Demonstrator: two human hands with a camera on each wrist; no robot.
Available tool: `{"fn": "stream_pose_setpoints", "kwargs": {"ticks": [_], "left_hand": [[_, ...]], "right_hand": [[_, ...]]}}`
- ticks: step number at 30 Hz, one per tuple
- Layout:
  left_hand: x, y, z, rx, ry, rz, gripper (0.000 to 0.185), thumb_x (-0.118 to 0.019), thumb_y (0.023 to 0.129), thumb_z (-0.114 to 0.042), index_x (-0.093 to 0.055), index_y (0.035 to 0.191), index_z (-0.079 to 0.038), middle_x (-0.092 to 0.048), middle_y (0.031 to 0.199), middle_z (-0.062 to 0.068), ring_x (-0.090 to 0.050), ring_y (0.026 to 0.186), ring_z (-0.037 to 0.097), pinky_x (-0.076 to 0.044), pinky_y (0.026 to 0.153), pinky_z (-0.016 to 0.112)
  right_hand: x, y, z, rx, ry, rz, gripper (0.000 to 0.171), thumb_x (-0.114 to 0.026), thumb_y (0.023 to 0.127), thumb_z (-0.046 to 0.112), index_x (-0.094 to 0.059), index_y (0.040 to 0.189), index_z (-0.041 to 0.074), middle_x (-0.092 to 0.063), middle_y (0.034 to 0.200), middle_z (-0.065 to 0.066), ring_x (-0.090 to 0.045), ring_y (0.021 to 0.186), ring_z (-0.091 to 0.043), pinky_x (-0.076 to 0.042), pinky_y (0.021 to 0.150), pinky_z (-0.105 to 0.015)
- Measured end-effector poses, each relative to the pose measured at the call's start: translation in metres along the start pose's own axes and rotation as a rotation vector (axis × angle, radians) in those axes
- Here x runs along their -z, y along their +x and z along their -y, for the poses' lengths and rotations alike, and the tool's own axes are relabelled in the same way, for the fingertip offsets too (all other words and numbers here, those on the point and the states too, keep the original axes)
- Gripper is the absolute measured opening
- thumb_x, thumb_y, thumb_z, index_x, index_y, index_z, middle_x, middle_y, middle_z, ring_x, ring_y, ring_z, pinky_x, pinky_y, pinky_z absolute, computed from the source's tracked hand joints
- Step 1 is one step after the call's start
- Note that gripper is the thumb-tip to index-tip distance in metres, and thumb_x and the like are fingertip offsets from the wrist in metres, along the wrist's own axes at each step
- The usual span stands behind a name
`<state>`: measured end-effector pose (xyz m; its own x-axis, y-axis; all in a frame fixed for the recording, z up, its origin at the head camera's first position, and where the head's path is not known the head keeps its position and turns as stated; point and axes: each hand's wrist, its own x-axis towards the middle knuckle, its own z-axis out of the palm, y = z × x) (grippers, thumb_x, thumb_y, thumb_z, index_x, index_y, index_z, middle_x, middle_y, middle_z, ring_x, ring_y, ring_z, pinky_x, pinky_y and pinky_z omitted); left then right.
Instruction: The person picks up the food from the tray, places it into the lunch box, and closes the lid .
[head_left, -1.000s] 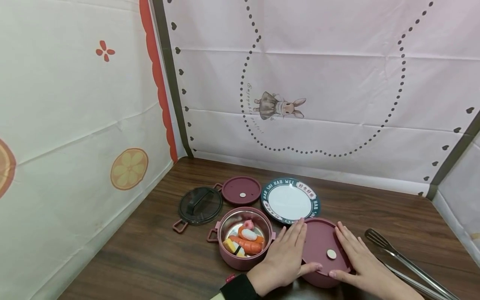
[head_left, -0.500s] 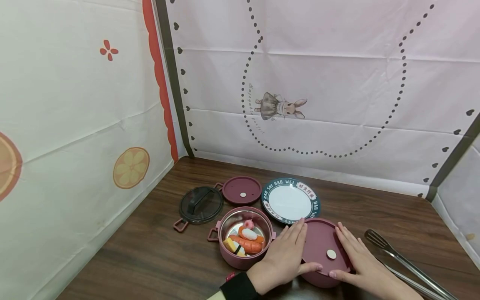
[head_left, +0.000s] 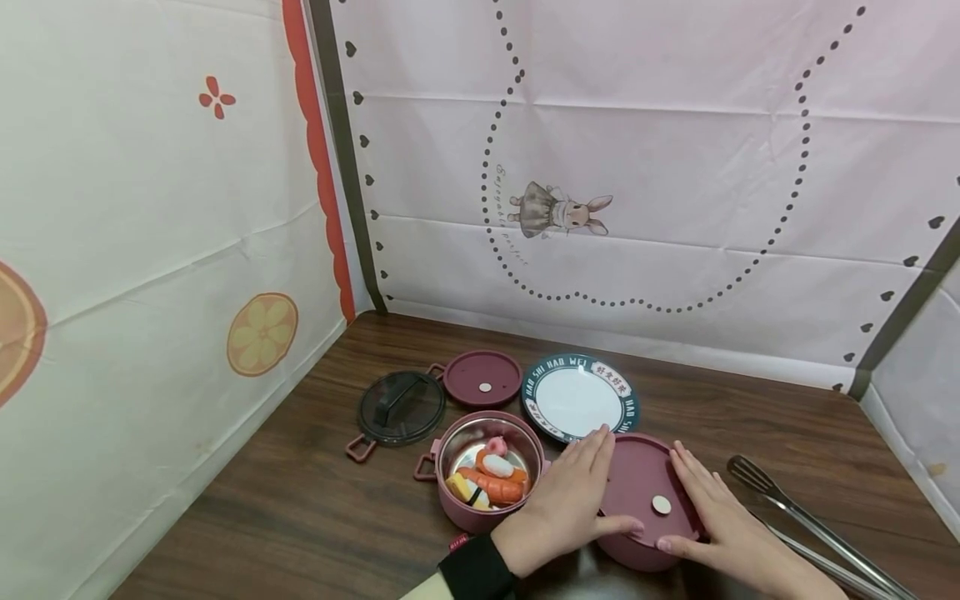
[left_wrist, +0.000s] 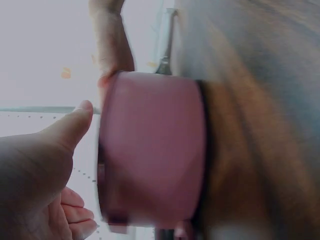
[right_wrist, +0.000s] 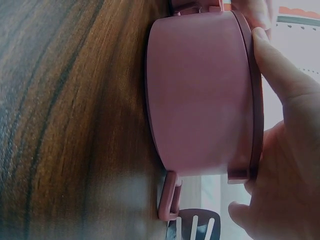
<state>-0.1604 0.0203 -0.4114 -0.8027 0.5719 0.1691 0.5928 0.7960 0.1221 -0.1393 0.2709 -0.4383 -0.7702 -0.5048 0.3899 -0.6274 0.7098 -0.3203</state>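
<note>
Hands frame a closed pink lunch container (head_left: 643,517) at the near edge of the wooden table (head_left: 300,517), just right of an open pink container (head_left: 487,475). The left hand (head_left: 566,508) lies flat along the left side of the pink lid (head_left: 647,490), fingers straight and together on its rim, thumb stretched across the near edge; the right hand (head_left: 720,525) mirrors it on the right side, fingers extended over the rim and thumb on the front edge. Neither hand curls round anything: both press open-palmed on the lid, which sits on the container body. The right wrist view shows the thumb lying along the lid's edge above the pink wall (right_wrist: 197,95), with a side handle (right_wrist: 169,196) sticking out near a slotted utensil head. The left wrist view, blurred, shows the same pot (left_wrist: 150,150) with the left thumb beside its rim. The open container holds toy food (head_left: 487,479), including a shrimp and sushi pieces. Behind it lie a dark transparent lid (head_left: 400,408), a second pink lid (head_left: 482,379) and a white plate with a dark lettered rim (head_left: 579,398). Metal tongs (head_left: 802,521) lie to the right of the right hand.
</note>
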Motion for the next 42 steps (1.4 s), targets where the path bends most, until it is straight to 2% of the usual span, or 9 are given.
{"fn": "stream_pose_setpoints", "kwargs": {"ticks": [7, 14, 18, 23, 28, 33, 36, 42], "left_hand": [[0.028, 0.002, 0.013, 0.03, 0.0, 0.0, 0.097, -0.049, 0.088, -0.074, -0.031, 0.156, -0.008, -0.033, 0.163, 0.006, -0.03, 0.151, 0.015, -0.029, 0.123, 0.034], [0.056, -0.005, 0.039, 0.097, -0.049, 0.018, 0.098, -0.056, 0.087, -0.071, -0.028, 0.157, -0.008, -0.03, 0.164, 0.008, -0.033, 0.15, 0.022, -0.033, 0.121, 0.036], [0.066, -0.013, 0.061, 0.143, -0.145, 0.049, 0.098, -0.06, 0.088, -0.067, -0.025, 0.159, -0.009, -0.027, 0.165, 0.008, -0.032, 0.15, 0.026, -0.033, 0.121, 0.04], [0.075, -0.03, 0.096, 0.141, -0.331, 0.109, 0.096, -0.066, 0.088, -0.059, -0.022, 0.16, -0.013, -0.024, 0.166, 0.007, -0.027, 0.153, 0.027, -0.03, 0.122, 0.045], [0.079, -0.052, 0.131, 0.148, -0.45, 0.144, 0.093, -0.071, 0.088, -0.052, -0.023, 0.16, -0.016, -0.025, 0.166, 0.007, -0.026, 0.152, 0.028, -0.03, 0.121, 0.052], [0.075, -0.071, 0.159, 0.119, -0.499, 0.151, 0.096, -0.076, 0.086, -0.046, -0.024, 0.159, -0.011, -0.027, 0.164, 0.012, -0.031, 0.15, 0.033, -0.034, 0.117, 0.056], [0.072, -0.081, 0.17, 0.102, -0.534, 0.167, 0.1, -0.078, 0.084, -0.045, -0.022, 0.159, -0.01, -0.026, 0.165, 0.014, -0.03, 0.15, 0.035, -0.035, 0.116, 0.058], [0.057, -0.093, 0.182, 0.095, -0.62, 0.17, 0.108, -0.081, 0.081, -0.044, -0.018, 0.16, -0.008, -0.022, 0.166, 0.015, -0.027, 0.15, 0.037, -0.034, 0.115, 0.061]], "right_hand": [[0.0, 0.0, 0.0, -0.023, 0.013, 0.01, 0.1, -0.083, 0.078, 0.037, -0.03, 0.155, -0.001, -0.021, 0.166, -0.008, 0.002, 0.146, 0.017, 0.008, 0.111, 0.0], [0.003, 0.002, 0.003, -0.052, 0.022, 0.028, 0.1, -0.083, 0.078, 0.038, -0.03, 0.154, -0.001, -0.027, 0.163, -0.02, 0.005, 0.143, 0.02, 0.009, 0.111, 0.001], [0.004, 0.003, 0.004, -0.07, 0.028, 0.039, 0.1, -0.083, 0.078, 0.039, -0.031, 0.154, -0.001, -0.028, 0.162, -0.022, 0.006, 0.142, 0.021, 0.009, 0.11, 0.001], [0.004, 0.002, 0.004, -0.079, 0.042, 0.048, 0.099, -0.082, 0.079, 0.038, -0.031, 0.155, 0.0, -0.027, 0.162, -0.022, 0.006, 0.142, 0.022, 0.01, 0.109, 0.002], [0.005, 0.001, 0.004, -0.07, 0.032, 0.043, 0.098, -0.082, 0.079, 0.038, -0.031, 0.155, 0.002, -0.024, 0.164, -0.016, 0.006, 0.143, 0.021, 0.009, 0.11, 0.001], [0.005, 0.0, 0.004, -0.048, 0.031, 0.035, 0.098, -0.083, 0.079, 0.036, -0.031, 0.155, 0.003, -0.02, 0.167, -0.008, 0.005, 0.144, 0.02, 0.008, 0.111, 0.001], [0.005, 0.0, 0.005, -0.04, 0.032, 0.03, 0.097, -0.083, 0.079, 0.035, -0.031, 0.155, 0.004, -0.017, 0.167, -0.002, 0.004, 0.145, 0.019, 0.008, 0.111, 0.001], [0.005, 0.001, 0.006, -0.025, 0.041, 0.022, 0.098, -0.084, 0.078, 0.033, -0.031, 0.156, 0.005, -0.016, 0.167, -0.001, 0.004, 0.145, 0.018, 0.008, 0.111, 0.0]]}}
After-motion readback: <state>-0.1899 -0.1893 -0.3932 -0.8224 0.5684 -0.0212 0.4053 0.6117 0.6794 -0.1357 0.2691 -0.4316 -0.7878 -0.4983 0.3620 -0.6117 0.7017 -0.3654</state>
